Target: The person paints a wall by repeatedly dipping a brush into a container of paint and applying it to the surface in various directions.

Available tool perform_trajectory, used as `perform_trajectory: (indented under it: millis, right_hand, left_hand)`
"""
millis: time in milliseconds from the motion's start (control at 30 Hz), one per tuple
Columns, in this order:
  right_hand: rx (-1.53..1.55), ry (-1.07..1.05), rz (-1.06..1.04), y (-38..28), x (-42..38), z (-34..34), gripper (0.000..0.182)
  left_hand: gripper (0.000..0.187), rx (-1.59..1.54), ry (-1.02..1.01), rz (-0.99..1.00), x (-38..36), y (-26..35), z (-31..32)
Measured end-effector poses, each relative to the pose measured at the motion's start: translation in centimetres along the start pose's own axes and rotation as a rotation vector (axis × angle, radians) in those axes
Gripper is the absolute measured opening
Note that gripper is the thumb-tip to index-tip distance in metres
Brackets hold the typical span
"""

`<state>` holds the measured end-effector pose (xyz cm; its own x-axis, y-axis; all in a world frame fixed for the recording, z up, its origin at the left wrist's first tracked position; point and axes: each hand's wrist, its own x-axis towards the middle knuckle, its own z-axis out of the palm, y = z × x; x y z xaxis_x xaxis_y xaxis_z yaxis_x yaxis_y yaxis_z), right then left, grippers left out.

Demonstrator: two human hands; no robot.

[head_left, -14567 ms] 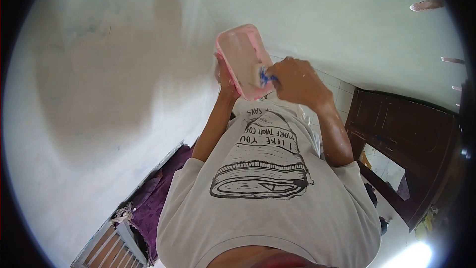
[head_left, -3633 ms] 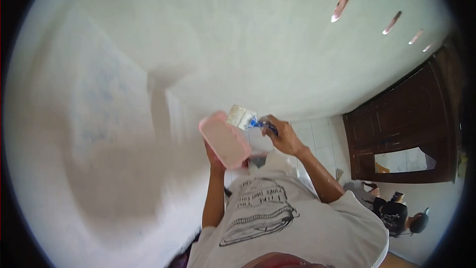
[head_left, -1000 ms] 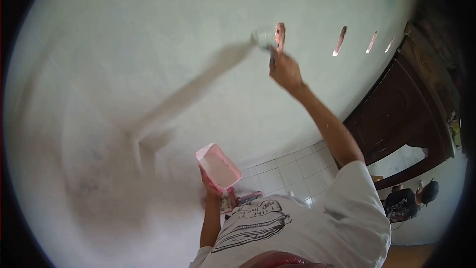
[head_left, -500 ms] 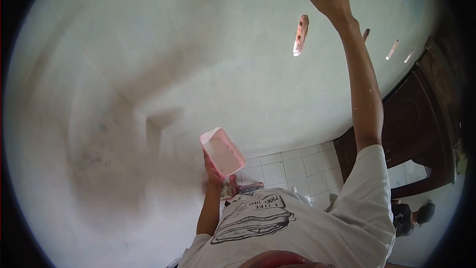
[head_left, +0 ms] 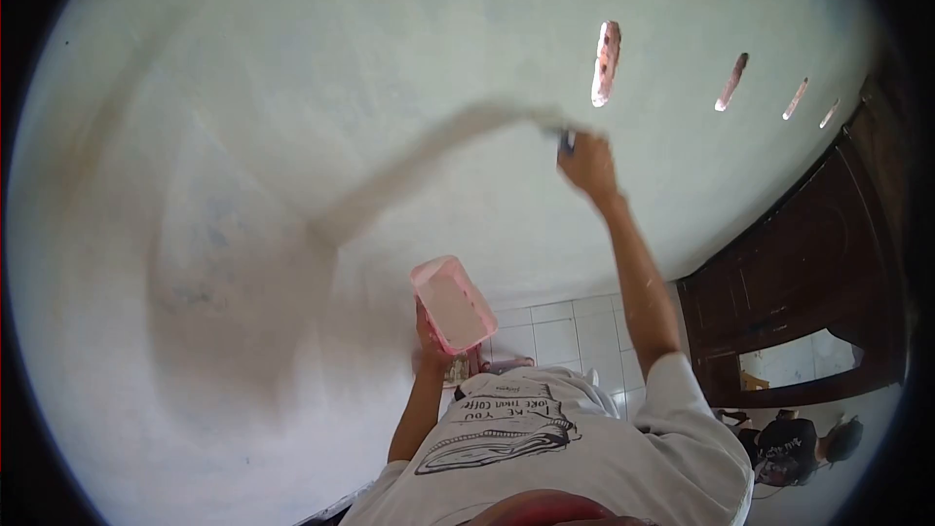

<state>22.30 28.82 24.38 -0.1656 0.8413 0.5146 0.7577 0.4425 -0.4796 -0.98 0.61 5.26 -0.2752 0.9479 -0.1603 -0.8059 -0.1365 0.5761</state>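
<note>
My left hand (head_left: 430, 336) grips the near left side of a pink rectangular tub (head_left: 454, 306) at waist height; a pale, whitish material covers its inside. Up at the pale green wall (head_left: 467, 49), my right hand (head_left: 590, 168) is closed around a small blue-handled tool (head_left: 566, 142), whose flat end is blurred and close to the wall surface. Its contact with the wall cannot be made out. Above and to the right of that hand is an elongated opening (head_left: 606, 63) with bare reddish edges.
More slots (head_left: 731, 83) run along the wall to the right. A dark wooden piece of furniture (head_left: 808, 263) with a mirror-like panel (head_left: 804, 362) stands at the right. Another person (head_left: 791, 443) in dark clothes is at the lower right. White floor tiles (head_left: 556, 341) lie below.
My right hand has come down and to the left with the tool, from the top edge to below the openings. The tub appears slightly further right, and the whole view has shifted a little.
</note>
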Motion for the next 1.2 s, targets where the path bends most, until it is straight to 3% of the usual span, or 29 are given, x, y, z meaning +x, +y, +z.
perform_trajectory:
  millis: [33, 67, 133, 167, 233, 333, 433, 500, 567, 600, 667, 700, 767, 867, 933, 1000, 1100, 1133, 1167, 1200]
  right_hand:
    - [0.138, -0.01, 0.024, -2.7, 2.8, -4.9, 0.032]
    - [0.16, 0.2, -0.138, -5.7, 4.4, -8.8, 0.031]
    - [0.154, 0.4, -0.126, -9.7, 6.6, -13.5, 0.03]
    - [0.247, 0.617, -0.299, -10.2, 7.5, -13.7, 0.022]
    - [0.216, 0.581, -0.256, -10.7, 7.0, -13.8, 0.023]
    - [0.144, 0.425, -0.19, -7.6, 3.6, -5.6, 0.033]
    - [0.048, 0.043, 0.005, -2.5, -4.8, 4.6, 0.045]
    - [-0.011, -0.36, 0.188, 1.9, -9.1, 9.8, 0.032]
    - [0.008, -0.484, 0.226, 3.9, -10.2, 10.9, 0.026]
    - [0.025, -0.407, 0.19, 3.8, -9.1, 10.5, 0.024]
    - [-0.034, -0.221, 0.065, 2.9, -4.5, 7.8, 0.026]
    - [0.009, -0.051, -0.01, 1.2, -1.2, 3.9, 0.025]
    - [0.139, 0.03, -0.072, -3.5, 4.6, -5.3, 0.023]
    - [0.132, 0.415, -0.307, -8.0, 8.4, -12.6, 0.029]
    - [0.155, 0.416, -0.26, -8.5, 8.7, -13.1, 0.032]
    - [0.09, 0.358, -0.262, -6.9, 7.3, -10.1, 0.034]
    - [-0.002, 0.228, -0.176, 0.1, 0.6, 4.3, 0.048]
    - [-0.038, 0.101, -0.118, 0.8, -2.7, 7.2, 0.047]
    - [-0.086, 0.112, -0.192, 3.9, -5.8, 11.7, 0.042]
    - [-0.073, -0.236, 0.011, 5.2, -7.6, 13.0, 0.037]
  left_hand:
    - [0.066, 0.029, -0.017, -0.03, -0.4, 0.1, 0.0]
    - [0.066, 0.061, -0.041, -0.051, -0.5, 0.5, 0.2]
    - [0.066, 0.043, -0.065, -0.043, -0.8, 1.0, 1.9]
    - [0.066, 0.011, -0.09, -0.036, -1.0, 0.8, 2.6]
    - [0.066, 0.014, -0.111, 0.008, -1.6, -0.2, 3.0]
    - [0.066, -0.045, -0.097, 0.035, -1.7, -1.7, 2.5]
    - [0.066, -0.06, -0.082, 0.034, -2.3, -1.8, 2.3]
    - [0.066, -0.025, -0.097, 0.054, -2.6, -2.8, 1.5]
    - [0.066, 0.101, -0.045, 0.144, -1.7, -2.8, -0.3]
    - [0.066, 0.144, -0.029, 0.177, -1.3, -2.3, -0.7]
    - [0.067, -0.128, -0.073, 0.043, -1.0, -1.1, 0.0]
    - [0.067, -0.138, -0.067, 0.032, -0.9, -0.9, 0.1]
    - [0.063, -0.098, 0.047, 0.033, -0.2, -0.5, 0.2]
    - [0.063, 0.024, 0.059, 0.136, 0.5, -1.1, -1.1]
    - [0.063, -0.01, 0.052, 0.174, 0.5, -0.6, 0.5]
    - [0.062, -0.087, 0.04, 0.185, 0.7, -0.1, 1.5]
    - [0.061, -0.124, 0.049, 0.189, 0.9, -0.2, 0.6]
    - [0.062, -0.037, 0.056, 0.239, 1.1, -0.2, 0.1]
    - [0.062, 0.006, 0.059, 0.261, 1.2, 0.0, 0.2]
    - [0.062, 0.048, 0.063, 0.284, 1.3, 0.2, 0.4]
